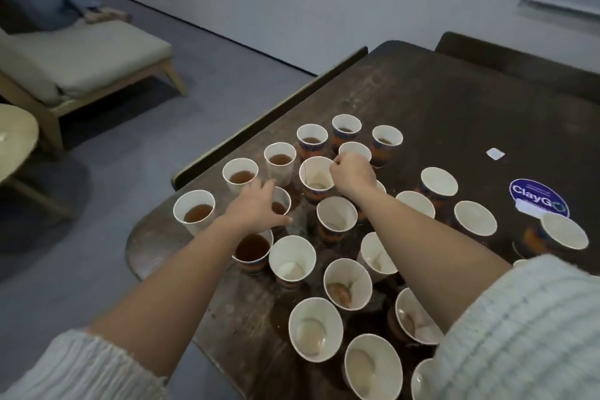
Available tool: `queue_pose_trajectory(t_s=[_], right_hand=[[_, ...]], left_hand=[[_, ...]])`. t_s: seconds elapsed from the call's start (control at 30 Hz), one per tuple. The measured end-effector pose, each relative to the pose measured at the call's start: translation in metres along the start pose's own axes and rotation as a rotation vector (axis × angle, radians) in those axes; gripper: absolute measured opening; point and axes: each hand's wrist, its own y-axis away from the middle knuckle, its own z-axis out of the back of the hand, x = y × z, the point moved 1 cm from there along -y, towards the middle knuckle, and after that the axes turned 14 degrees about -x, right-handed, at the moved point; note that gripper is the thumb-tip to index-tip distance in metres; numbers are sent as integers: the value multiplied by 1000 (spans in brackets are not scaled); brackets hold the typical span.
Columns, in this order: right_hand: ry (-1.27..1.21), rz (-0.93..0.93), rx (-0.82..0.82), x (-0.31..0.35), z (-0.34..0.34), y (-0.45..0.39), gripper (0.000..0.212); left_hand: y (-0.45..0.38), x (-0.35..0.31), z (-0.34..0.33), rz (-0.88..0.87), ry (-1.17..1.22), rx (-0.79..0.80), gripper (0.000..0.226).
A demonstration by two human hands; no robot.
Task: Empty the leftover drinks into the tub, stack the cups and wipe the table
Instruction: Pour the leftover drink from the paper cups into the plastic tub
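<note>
Several paper cups stand crowded on a dark wooden table [454, 107]. Cups at the left hold brown drink, such as one [193, 212] at the far left and a darker one [252, 248] nearer me. Cups at the front and right look nearly empty, with pale residue. My left hand [256, 208] reaches over a cup of brown drink [281, 204], fingers curled round its rim. My right hand [352, 174] pinches the rim of an almost empty cup [316, 177] in the middle. No tub or cloth is in view.
A round blue ClayGo sticker [537, 196] and a small white square [495, 153] lie on the table's right side. A dark chair back [269, 117] stands along the table's left edge. A cushioned lounge chair [81, 58] and a round pale side table [13, 136] stand on the grey floor at left.
</note>
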Motion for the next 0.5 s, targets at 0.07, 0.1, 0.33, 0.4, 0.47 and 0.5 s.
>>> queue_pose_trajectory(t_s=[0.07, 0.1, 0.33, 0.4, 0.47, 0.5], right_hand=[[96, 4, 5, 0, -6, 0, 27], [131, 8, 13, -1, -9, 0, 26], [201, 31, 58, -9, -19, -1, 23], [183, 73, 12, -10, -16, -1, 25], [115, 108, -45, -11, -13, -2, 27], [63, 104, -67, -10, -11, -2, 27]], left_hand=[[-4, 1, -5, -8, -30, 10, 89], [-6, 2, -8, -2, -32, 16, 89], [-10, 0, -10, 12, 63, -13, 73], [-11, -2, -4, 23, 85, -28, 70], [-14, -8, 10, 25, 104, -70, 70], [-17, -12, 19, 22, 114, -94, 71]])
